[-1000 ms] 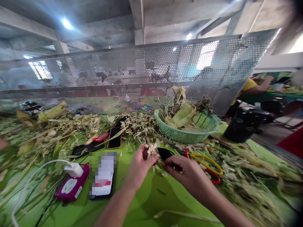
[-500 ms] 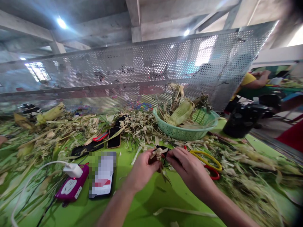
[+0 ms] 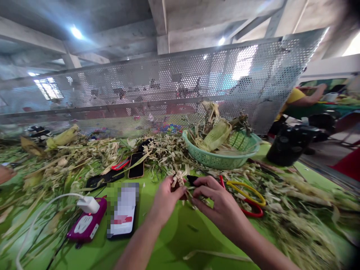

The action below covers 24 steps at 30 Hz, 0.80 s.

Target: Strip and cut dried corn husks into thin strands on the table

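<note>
Near the middle of the green table, my left hand [image 3: 168,197] pinches a small bundle of pale, curled corn husk [image 3: 178,179] between thumb and fingers. Just to the right, my right hand [image 3: 218,197] has its fingers bent together close to the bundle. A small black object [image 3: 192,179] shows at its fingertips; whether they grip it or it lies behind them is unclear. Thin greenish husk strips hang between the two hands. Beyond my right hand lie scissors or pliers-like loops, one yellow handle [image 3: 249,193] and one red handle [image 3: 253,213].
A green plastic basket [image 3: 222,160] holds dry husks. Left lie a phone with a lit screen [image 3: 123,213], a purple power bank [image 3: 87,221], and a dark phone [image 3: 136,165]. Husk scraps [image 3: 303,225] cover both sides. A black bin [image 3: 289,146] stands right; another person's arm [image 3: 309,98] is beyond.
My left hand has shifted slightly left with the husk bundle, and a gap has opened between the hands. My right fingers have spread a little from their tighter pinch.
</note>
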### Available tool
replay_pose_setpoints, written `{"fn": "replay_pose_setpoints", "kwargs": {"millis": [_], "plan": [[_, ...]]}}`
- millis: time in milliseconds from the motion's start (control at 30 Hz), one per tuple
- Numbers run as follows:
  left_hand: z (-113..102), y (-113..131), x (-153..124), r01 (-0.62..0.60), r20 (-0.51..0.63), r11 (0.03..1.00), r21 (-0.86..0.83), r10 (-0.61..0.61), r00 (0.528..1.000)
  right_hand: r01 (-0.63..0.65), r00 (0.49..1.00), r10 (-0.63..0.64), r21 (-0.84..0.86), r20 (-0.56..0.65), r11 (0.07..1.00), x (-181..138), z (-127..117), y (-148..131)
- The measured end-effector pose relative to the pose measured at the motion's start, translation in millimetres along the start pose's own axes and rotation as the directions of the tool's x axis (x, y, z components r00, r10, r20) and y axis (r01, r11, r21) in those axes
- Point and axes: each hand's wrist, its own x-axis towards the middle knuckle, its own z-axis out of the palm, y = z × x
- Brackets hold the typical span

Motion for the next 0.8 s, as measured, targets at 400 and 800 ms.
{"fn": "replay_pose_setpoints", "kwargs": {"millis": [400, 800], "plan": [[5.2, 3.9, -3.1, 0.047, 0.205, 0.997, -0.054, -0.035, 0.978, 0.013, 0.988, -0.013, -0.002, -0.151, 1.0, 4.3, -4.3, 5.0], [-5.9, 2.0, 0.8, -0.001, -0.034, 0.995, -0.104, -0.003, 0.999, -0.243, 0.969, 0.204, 0.389, 0.138, 0.889, 1.9, 6.9, 12.4]]}}
